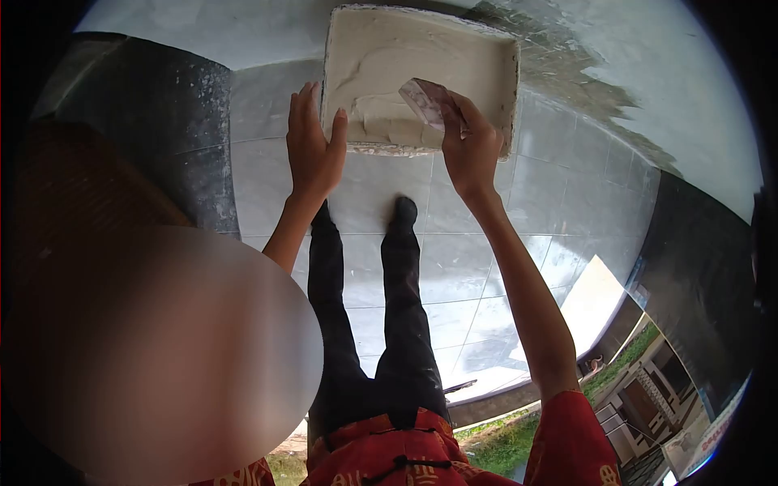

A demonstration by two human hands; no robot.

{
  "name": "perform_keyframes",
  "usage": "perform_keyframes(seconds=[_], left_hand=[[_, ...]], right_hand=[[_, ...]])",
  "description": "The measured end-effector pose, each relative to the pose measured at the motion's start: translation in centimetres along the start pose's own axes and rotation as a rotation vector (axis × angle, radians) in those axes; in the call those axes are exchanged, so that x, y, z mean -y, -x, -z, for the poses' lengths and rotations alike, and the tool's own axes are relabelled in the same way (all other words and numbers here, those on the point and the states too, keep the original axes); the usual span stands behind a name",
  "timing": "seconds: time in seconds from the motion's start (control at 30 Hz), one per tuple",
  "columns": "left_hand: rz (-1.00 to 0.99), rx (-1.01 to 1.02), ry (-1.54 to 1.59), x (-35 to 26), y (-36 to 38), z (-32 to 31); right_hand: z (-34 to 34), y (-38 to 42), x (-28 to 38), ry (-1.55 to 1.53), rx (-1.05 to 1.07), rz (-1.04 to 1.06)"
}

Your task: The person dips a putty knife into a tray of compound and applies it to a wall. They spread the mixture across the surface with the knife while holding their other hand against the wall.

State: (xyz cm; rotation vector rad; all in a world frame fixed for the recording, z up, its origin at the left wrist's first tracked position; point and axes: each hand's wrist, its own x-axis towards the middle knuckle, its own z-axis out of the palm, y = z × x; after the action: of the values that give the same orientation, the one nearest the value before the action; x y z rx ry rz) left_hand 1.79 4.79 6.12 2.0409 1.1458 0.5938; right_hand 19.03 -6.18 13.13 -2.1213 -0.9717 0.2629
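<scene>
**Smeared blade up over a brimming tray of paste!**

Closest in, a red shirt with gold patterning (389, 454) and slim black trousers (402, 316), and up from there reach two bare forearms. The right hand (472, 154) has the action: fingers and thumb pinched closed on a small, flat, straight-edged scraper (423, 99), its face streaked whitish, angled above the paste. The left hand (314, 158) is open and unloaded, fingers lifted, thumb apart, right by the tray's left side; whether it touches the rim, I can't tell.

And here's the shallow rectangular tray (515, 97) itself, on the grey side of the floor beside the wall, rim crusted with pale residue. Inside, thick beige paste (381, 49), smooth at the far end, ridged and folded nearer the hands. That looks soft, dense and clingy. The scraper should be light, thin, perhaps a bit springy, and slick where smeared; the cleaner back edge is the place to pinch. The tray looks heavy loaded, best taken by two opposite sides, held level.

Further out, glossy grey tiles (454, 190) throw back bright glare, a dark panel (182, 138) shows white spatter, and the pale wall (689, 97) carries a rough, grey-brown patch (567, 73). Beyond the floor, green grass (502, 441).
</scene>
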Motion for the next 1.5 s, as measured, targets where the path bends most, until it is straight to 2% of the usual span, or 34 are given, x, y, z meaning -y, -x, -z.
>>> perform_keyframes(seconds=[0.27,0.53,0.83,1.5], left_hand=[[0.206,0.019,0.196,2.9,2.5,-3.8],[0.018,0.029,0.189,4.6,3.6,-5.2],[-0.003,-0.039,0.208,4.6,3.6,-5.5],[0.016,-0.036,0.225,4.4,3.9,-5.6]], right_hand=[[-3.0,-0.8,-3.3,0.191,0.122,0.16],[-4.8,-0.9,-5.0,0.249,0.112,0.297],[-4.3,0.2,-5.0,0.311,0.184,0.306],[-2.4,1.2,-4.0,0.292,0.361,0.31]])
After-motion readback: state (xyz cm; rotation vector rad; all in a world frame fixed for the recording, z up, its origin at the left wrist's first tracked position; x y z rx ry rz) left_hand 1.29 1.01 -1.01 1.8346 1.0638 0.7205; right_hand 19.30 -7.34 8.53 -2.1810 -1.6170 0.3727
